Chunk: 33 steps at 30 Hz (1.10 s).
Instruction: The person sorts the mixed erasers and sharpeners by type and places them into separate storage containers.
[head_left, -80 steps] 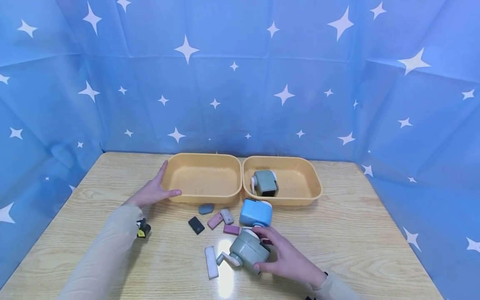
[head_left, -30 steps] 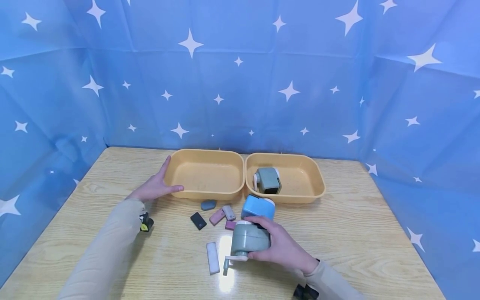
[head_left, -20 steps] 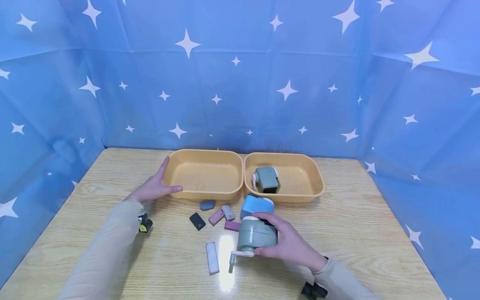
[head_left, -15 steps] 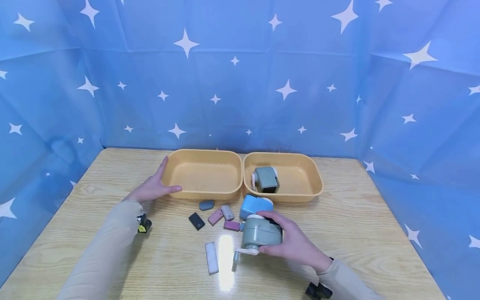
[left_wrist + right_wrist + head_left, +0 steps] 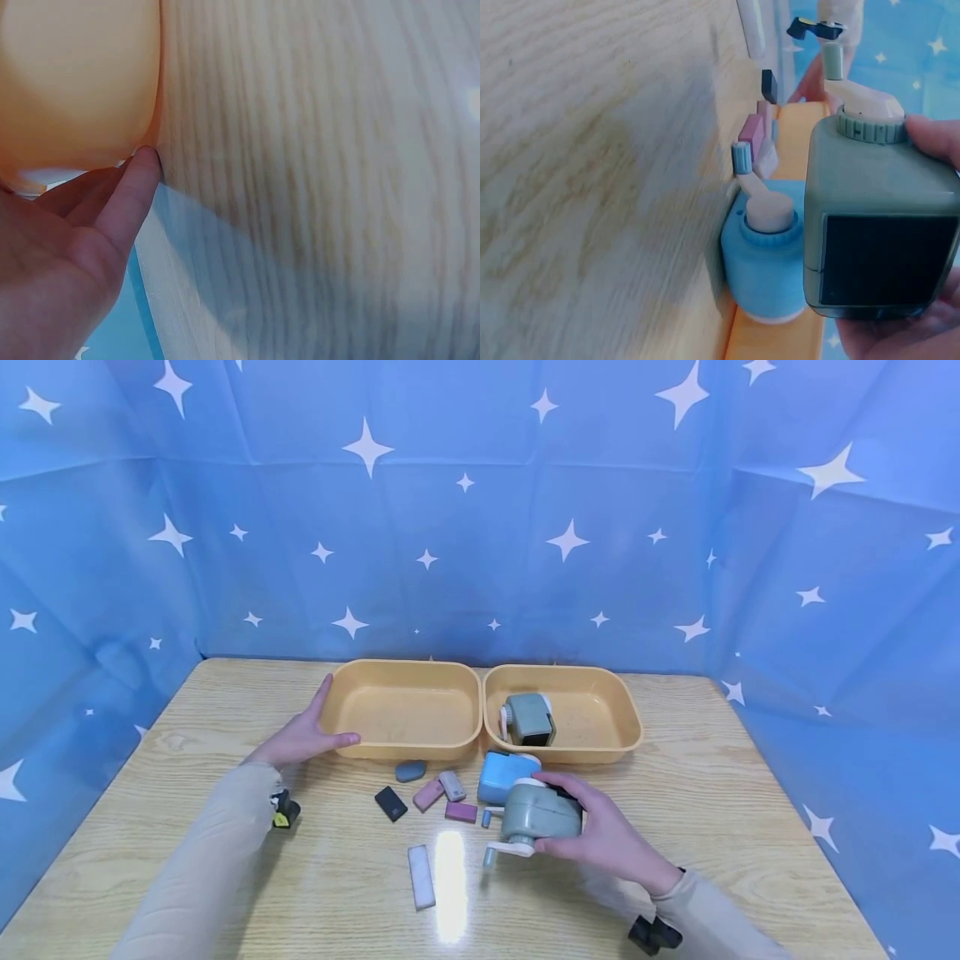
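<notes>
My right hand [image 5: 607, 835] grips a grey-green crank pencil sharpener [image 5: 540, 812] between thumb and fingers, its white crank handle pointing to the left. In the right wrist view the sharpener [image 5: 881, 187] shows a dark window and is raised beside a blue crank pencil sharpener [image 5: 761, 251]. That blue sharpener [image 5: 504, 778] stands on the table in front of the right bin. My left hand [image 5: 303, 737] rests with straight, spread fingers against the left end of the left tan bin [image 5: 408, 749]. In the left wrist view a fingertip [image 5: 146, 159] touches the bin's edge.
Another grey-green sharpener [image 5: 528, 720] lies inside the right tan bin [image 5: 600, 750]. Small eraser-like blocks, including a black one [image 5: 391, 803], a pink one [image 5: 428, 794] and a purple one [image 5: 461, 812], lie before the bins. Nearer is a long white block [image 5: 422, 877]. A starry blue curtain [image 5: 480, 527] hangs behind.
My right hand has lifted the grey-green sharpener and turned it so its crank swung round, then carried it rightward. The left hand has stayed at the left bin.
</notes>
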Each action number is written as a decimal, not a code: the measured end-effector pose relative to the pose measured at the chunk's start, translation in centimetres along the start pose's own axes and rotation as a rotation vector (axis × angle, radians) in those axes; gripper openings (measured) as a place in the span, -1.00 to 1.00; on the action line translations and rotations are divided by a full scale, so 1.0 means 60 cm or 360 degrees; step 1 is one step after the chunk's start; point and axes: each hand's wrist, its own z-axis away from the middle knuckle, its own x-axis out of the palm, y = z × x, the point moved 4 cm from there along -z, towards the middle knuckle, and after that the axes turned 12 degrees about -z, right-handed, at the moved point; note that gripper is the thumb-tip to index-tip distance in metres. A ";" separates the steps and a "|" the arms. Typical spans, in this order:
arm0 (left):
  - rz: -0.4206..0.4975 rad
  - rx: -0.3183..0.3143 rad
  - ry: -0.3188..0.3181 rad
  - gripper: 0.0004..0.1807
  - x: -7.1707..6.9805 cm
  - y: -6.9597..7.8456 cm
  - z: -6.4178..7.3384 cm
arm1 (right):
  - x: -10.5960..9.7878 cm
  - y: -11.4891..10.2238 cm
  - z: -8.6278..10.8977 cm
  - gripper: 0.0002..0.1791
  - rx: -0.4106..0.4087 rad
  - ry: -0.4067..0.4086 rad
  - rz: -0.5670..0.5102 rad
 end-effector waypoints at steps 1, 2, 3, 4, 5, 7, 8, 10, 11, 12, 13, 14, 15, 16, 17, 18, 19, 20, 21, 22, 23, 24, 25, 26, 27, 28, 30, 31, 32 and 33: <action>0.0002 -0.0001 -0.0001 0.33 0.000 0.001 0.000 | -0.003 -0.001 0.000 -0.16 -0.0010 0.0008 0.0012; 0.0005 -0.0001 0.0001 0.33 0.000 0.001 0.000 | -0.005 -0.002 -0.001 -0.16 -0.0026 0.0014 0.0020; 0.0007 -0.0002 0.0002 0.33 0.000 0.001 0.000 | -0.008 -0.003 -0.001 -0.16 -0.0036 0.0021 0.0026; 0.0011 -0.0002 0.0003 0.32 0.000 0.001 0.000 | -0.012 -0.004 -0.001 -0.15 -0.0046 0.0027 0.0035; 0.0017 -0.0002 0.0003 0.32 0.001 0.002 0.001 | -0.016 -0.005 -0.001 -0.15 -0.0055 0.0035 0.0045; 0.0027 -0.0001 0.0001 0.33 0.002 0.001 0.001 | -0.024 -0.006 0.000 -0.16 -0.0046 0.0053 0.0074; 0.0029 -0.0001 -0.0001 0.33 0.003 0.001 0.001 | -0.029 -0.005 0.001 -0.16 -0.0037 0.0058 0.0086; 0.0038 -0.0003 -0.0008 0.33 0.004 0.001 0.001 | -0.039 -0.003 0.004 -0.17 -0.0011 0.0068 0.0125; 0.0041 -0.0003 -0.0012 0.33 0.005 0.001 0.001 | -0.044 -0.002 0.006 -0.18 0.0003 0.0073 0.0146; 0.0047 -0.0003 -0.0014 0.33 0.005 0.001 0.001 | -0.050 -0.001 0.008 -0.19 0.0017 0.0080 0.0168; 0.0055 -0.0002 -0.0015 0.33 0.005 0.001 0.002 | -0.055 0.001 0.009 -0.20 0.0028 0.0087 0.0182; 0.0060 -0.0003 -0.0016 0.33 0.005 0.001 0.002 | -0.060 0.002 0.010 -0.20 0.0032 0.0096 0.0197; 0.0063 -0.0004 -0.0017 0.33 0.004 0.001 0.002 | -0.065 0.004 0.010 -0.20 0.0036 0.0107 0.0206; 0.0063 -0.0003 -0.0016 0.33 0.003 0.001 0.002 | -0.070 0.006 0.010 -0.20 0.0040 0.0117 0.0214; 0.0065 -0.0003 -0.0015 0.34 0.002 0.000 0.002 | -0.074 0.007 0.010 -0.21 0.0032 0.0121 0.0224; 0.0066 -0.0003 -0.0012 0.34 0.001 0.000 0.002 | -0.078 0.009 0.009 -0.21 0.0031 0.0129 0.0228; 0.0064 -0.0005 -0.0008 0.34 0.000 0.000 0.002 | -0.081 0.011 0.007 -0.21 0.0032 0.0133 0.0227; 0.0057 -0.0007 -0.0005 0.34 -0.001 -0.001 0.002 | -0.084 0.013 0.006 -0.21 0.0032 0.0138 0.0234; 0.0054 -0.0008 -0.0004 0.34 -0.001 -0.001 0.001 | -0.088 0.015 0.005 -0.22 0.0038 0.0140 0.0242; 0.0054 -0.0006 -0.0005 0.34 -0.001 -0.001 0.001 | -0.091 0.016 0.004 -0.22 0.0043 0.0141 0.0257; 0.0052 -0.0004 -0.0005 0.34 -0.001 -0.001 0.001 | -0.094 0.017 0.003 -0.22 0.0048 0.0141 0.0264; 0.0046 -0.0001 -0.0004 0.34 -0.001 -0.001 0.000 | -0.097 0.018 0.001 -0.22 0.0058 0.0146 0.0267; 0.0040 0.0001 -0.0006 0.34 0.000 -0.001 0.000 | -0.100 0.018 0.000 -0.21 0.0059 0.0147 0.0271; 0.0035 0.0002 -0.0008 0.34 0.000 -0.001 0.000 | -0.103 0.018 -0.001 -0.21 0.0060 0.0147 0.0271; 0.0034 0.0003 -0.0007 0.34 0.000 -0.002 0.000 | -0.105 0.018 -0.003 -0.21 0.0053 0.0148 0.0269; 0.0033 0.0004 -0.0007 0.35 0.001 -0.002 -0.001 | -0.108 0.018 -0.005 -0.21 0.0048 0.0153 0.0266; 0.0031 0.0006 -0.0003 0.35 0.001 -0.003 -0.001 | -0.114 0.019 -0.008 -0.21 0.0041 0.0169 0.0259; 0.0032 0.0007 -0.0004 0.35 0.002 -0.003 -0.001 | -0.117 0.020 -0.010 -0.21 0.0040 0.0178 0.0260; 0.0033 0.0008 -0.0005 0.35 0.002 -0.003 -0.002 | -0.120 0.021 -0.012 -0.21 0.0041 0.0190 0.0263; 0.0033 0.0010 -0.0005 0.36 0.002 -0.003 -0.002 | -0.123 0.022 -0.013 -0.21 0.0045 0.0201 0.0267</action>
